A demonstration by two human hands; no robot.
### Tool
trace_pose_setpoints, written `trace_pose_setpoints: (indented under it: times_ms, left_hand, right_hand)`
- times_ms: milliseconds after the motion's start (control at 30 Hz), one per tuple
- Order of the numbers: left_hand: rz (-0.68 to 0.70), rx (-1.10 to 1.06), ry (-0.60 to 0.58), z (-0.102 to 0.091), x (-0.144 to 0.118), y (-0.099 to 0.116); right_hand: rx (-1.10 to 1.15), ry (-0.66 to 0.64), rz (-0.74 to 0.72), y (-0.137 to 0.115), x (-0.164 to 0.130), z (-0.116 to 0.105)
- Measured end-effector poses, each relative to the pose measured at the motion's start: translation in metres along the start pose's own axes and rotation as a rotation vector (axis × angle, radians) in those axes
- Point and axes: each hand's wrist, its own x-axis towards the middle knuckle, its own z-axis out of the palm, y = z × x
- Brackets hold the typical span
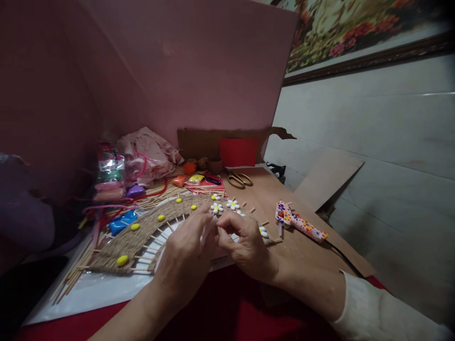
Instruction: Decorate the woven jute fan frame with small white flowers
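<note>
Left hand (188,251) and right hand (245,244): fingertips pinched together over the woven arch (142,232) on the counter (295,246), gripping something too small to identify. Arch: twine on sticks, with yellow beads and white flowers (232,204). Glue gun (298,221) just right; scissors (239,179) behind.

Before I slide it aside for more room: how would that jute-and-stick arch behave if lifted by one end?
The woven arch probably sags somewhat; thin sticks carry it. It is likely light. The small flowers might pop off.
</note>
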Motion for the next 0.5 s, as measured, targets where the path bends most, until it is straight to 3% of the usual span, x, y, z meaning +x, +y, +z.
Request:
trace_pose_setpoints:
  times_ms: [167, 333, 400, 500]
  left_hand:
    - [-0.021, 0.032, -0.012, -0.0028, 0.0021, 0.0046]
    - [0.085, 0.309, -0.042, -0.0056, 0.0020, 0.0009]
    - [0.019, 0.333, -0.138, -0.0058, -0.0004, -0.0018]
    - [-0.151, 0.136, -0.217, -0.0075, -0.0018, -0.0029]
  right_hand:
    - [-0.105, -0.039, -0.143, -0.0004, -0.0035, -0.0028]
    - [-0.214, -0.060, -0.258, 0.0015, -0.0052, -0.0024]
    - [-0.224, -0.049, -0.281, 0.0024, -0.0049, -0.0024]
    - [-0.211, 0.007, -0.207, 0.0020, -0.0030, -0.0039]
